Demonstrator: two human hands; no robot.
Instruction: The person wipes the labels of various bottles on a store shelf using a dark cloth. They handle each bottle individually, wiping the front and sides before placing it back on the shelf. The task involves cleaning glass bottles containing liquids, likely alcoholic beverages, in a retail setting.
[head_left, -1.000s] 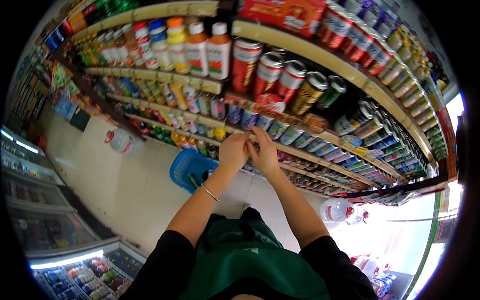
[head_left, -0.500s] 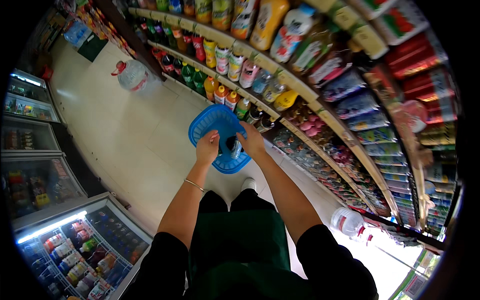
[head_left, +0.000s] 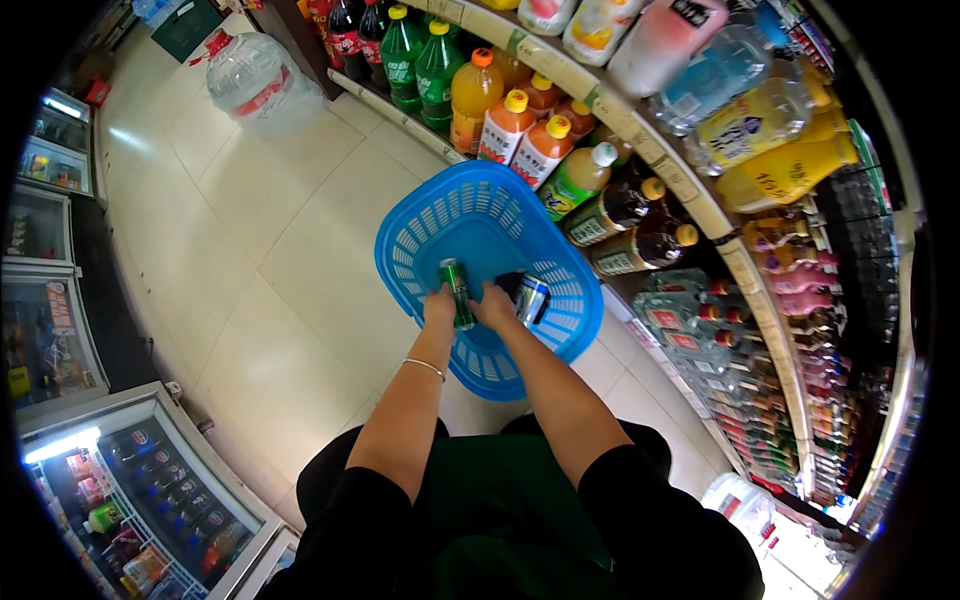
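Note:
A blue plastic basket [head_left: 420, 215] is in front of me, low beside the drinks shelf. In it lies a green drink can [head_left: 455, 285], between my two hands. My left hand [head_left: 438, 306] closes on the can's left side, a thin bracelet at the wrist. From the right, my right hand [head_left: 494, 306] has its fingers drawn together against the can's lower side; part of this grip is hidden. A silver and blue can [head_left: 532, 298] lies just right of my right hand, next to a dark item [head_left: 511, 283] too covered to name.
Bottles of green soda [head_left: 438, 75] and orange drink [head_left: 475, 98] line the bottom shelf [head_left: 400, 120] beyond the basket. More packed shelves rise on the right. A large clear water jug [head_left: 250, 78] stands on the tiled floor at far left. Glass-door fridges [head_left: 170, 480] run along the left.
My view has dropped closer to the basket, and my knees are now bent apart. Both hands have moved down into the basket, where the green can now shows plainly between them.

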